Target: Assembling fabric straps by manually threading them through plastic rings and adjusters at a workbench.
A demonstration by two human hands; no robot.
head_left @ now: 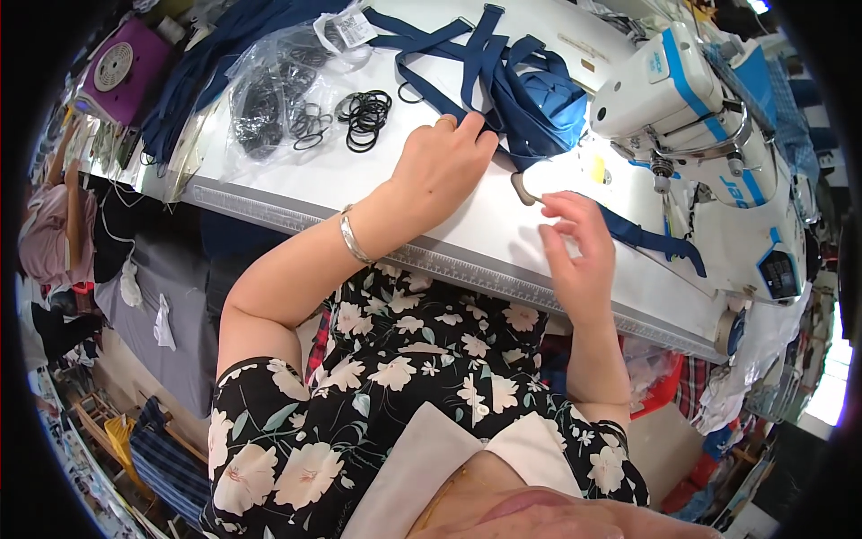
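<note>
My left hand [449, 166] reaches over the white sewing table, its fingers closed at the edge of a heap of navy webbing straps [476, 67]. The strap piece under its fingertips is mostly hidden. Closer to the sewing machine, my right hand [579, 247] is raised with thumb and fingers curved apart, and nothing shows between them. Just off its fingertips lies a small curved grey-brown piece [522, 189] whose kind I cannot make out. A loose navy strap end [651, 239] runs to the right behind that hand. Several black rings [366, 119] lie piled left of the straps.
On the right stands a white and blue sewing machine [669, 76]. A clear plastic bag [269, 108] of black rings lies left, near more navy straps [202, 63] and a purple box-shaped device [121, 72]. A ruler strip [431, 260] follows the table's front edge.
</note>
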